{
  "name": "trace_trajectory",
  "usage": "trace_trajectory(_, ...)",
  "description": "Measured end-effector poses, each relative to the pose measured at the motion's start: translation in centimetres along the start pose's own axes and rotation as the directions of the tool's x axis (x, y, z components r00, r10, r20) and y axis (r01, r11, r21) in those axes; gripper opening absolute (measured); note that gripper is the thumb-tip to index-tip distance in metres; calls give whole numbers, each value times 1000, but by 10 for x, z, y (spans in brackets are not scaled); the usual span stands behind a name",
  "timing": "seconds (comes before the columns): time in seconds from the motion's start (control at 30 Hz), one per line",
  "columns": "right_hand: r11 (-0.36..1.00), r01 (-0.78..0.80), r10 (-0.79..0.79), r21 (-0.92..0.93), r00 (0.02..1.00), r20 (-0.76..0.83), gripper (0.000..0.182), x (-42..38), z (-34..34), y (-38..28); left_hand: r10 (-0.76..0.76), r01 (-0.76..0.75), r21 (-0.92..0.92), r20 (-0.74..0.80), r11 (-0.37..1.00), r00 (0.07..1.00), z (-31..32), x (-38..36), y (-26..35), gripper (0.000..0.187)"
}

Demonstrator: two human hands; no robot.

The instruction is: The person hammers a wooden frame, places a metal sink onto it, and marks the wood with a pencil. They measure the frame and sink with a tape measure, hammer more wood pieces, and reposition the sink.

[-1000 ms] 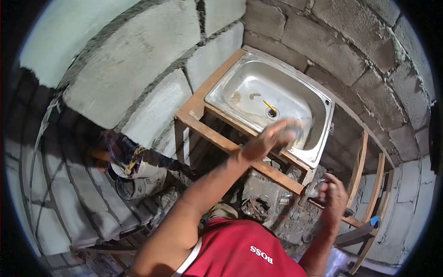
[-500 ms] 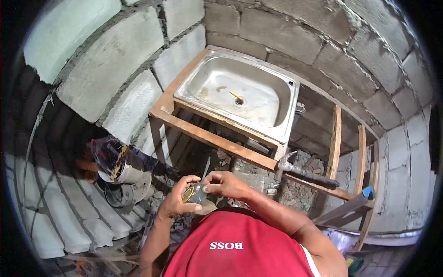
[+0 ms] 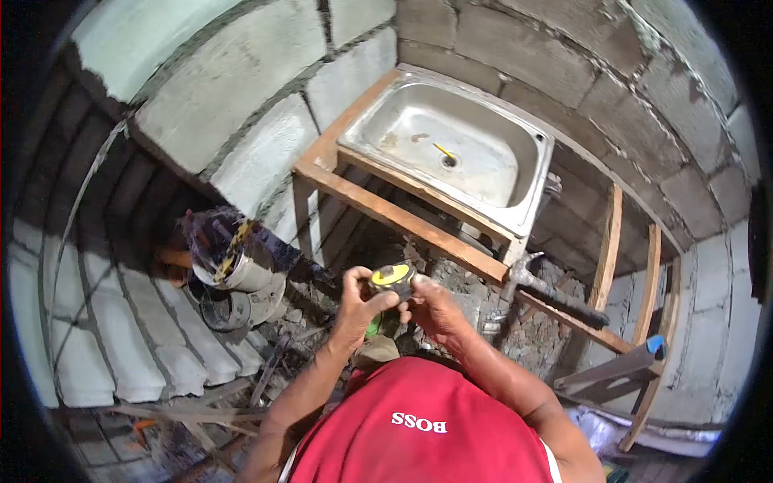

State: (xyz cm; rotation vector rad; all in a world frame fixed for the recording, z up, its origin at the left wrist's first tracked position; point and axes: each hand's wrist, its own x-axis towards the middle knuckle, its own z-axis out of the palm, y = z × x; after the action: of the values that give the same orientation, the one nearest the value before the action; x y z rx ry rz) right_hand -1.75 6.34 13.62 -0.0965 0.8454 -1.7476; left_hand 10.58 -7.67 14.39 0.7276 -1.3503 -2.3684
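Observation:
Low in front of my body, a yellow and black tape measure (image 3: 392, 278) is held between my two hands. My left hand (image 3: 359, 304) grips its left side, thumb along the near edge. The fingers of my right hand (image 3: 436, 306) close on its right end. No drawn-out blade shows. Beyond my hands, a stainless steel sink (image 3: 378, 121) sits in a wooden frame (image 3: 403, 219). Inside the sink, a yellow pencil-like stick (image 3: 443, 151) lies by the drain.
A hammer (image 3: 555, 296) rests across the frame's front rail. To the right, a grey bar with a blue end (image 3: 612, 362) leans near the wood. On the left stands a bucket (image 3: 245, 270) with a plastic bag. Rubble (image 3: 555, 322) covers the ground; block walls (image 3: 515, 40) surround the corner.
My hands have turned the tape measure so its yellow face shows, and the thin pale strip sticking up from it is no longer visible. The whole view has shifted slightly.

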Motion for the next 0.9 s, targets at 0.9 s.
trace_trajectory(0.9, 909, -103, 79, -403, 994, -75, 30, 49, 6, -9, 42, -104, 350, 180, 931, 983, -49, 22, 18, 76)
